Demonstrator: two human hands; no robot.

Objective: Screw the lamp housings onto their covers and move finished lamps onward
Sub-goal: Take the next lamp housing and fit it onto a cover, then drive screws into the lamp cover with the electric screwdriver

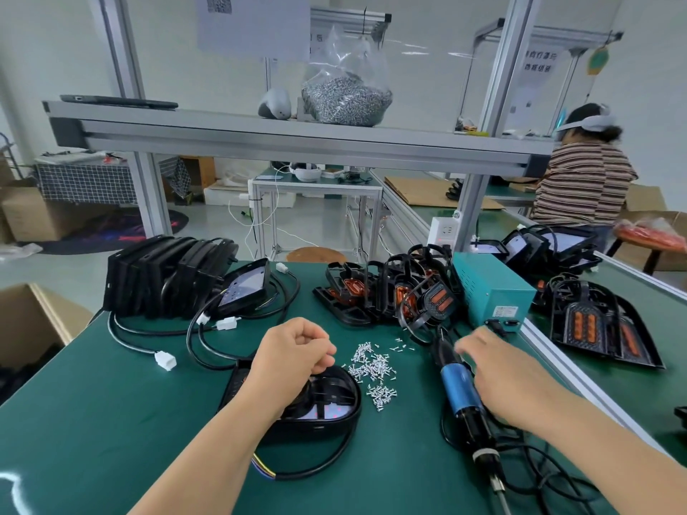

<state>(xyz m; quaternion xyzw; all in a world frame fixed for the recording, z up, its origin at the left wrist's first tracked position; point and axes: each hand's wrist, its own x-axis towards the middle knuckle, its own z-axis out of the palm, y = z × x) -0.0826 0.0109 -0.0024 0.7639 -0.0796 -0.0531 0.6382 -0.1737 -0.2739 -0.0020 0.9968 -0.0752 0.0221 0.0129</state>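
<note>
Green matting covers the worktop (111, 421), and on its near middle a black lamp housing (334, 392) is laid flat, with its black cable (316, 473) looped in front of it. The left grip (293, 351) is held just above the far edge of this housing. Its fingers are curled together into a loose fist, and nothing is seen inside it. Just to the right of the housing, a small heap of silver screws (371, 369) is scattered on the worktop.

To the right of the screws a blue electric screwdriver (461, 392) is laid down. The right grip (502, 369) is seen over its body with the fingers apart and rather straight. This grip is blurred, so it cannot be told if the tool is touched.

At the far left a row of black housings (167, 276) is stood on edge. Lamp covers with orange inserts (390, 291) are piled at the far middle, and a teal power box (490, 291) is placed just beside them. A clear bag of screws (345, 94) is kept on the shelf (223, 131) above. A person in a striped shirt (583, 180) is seen at the right rear.
</note>
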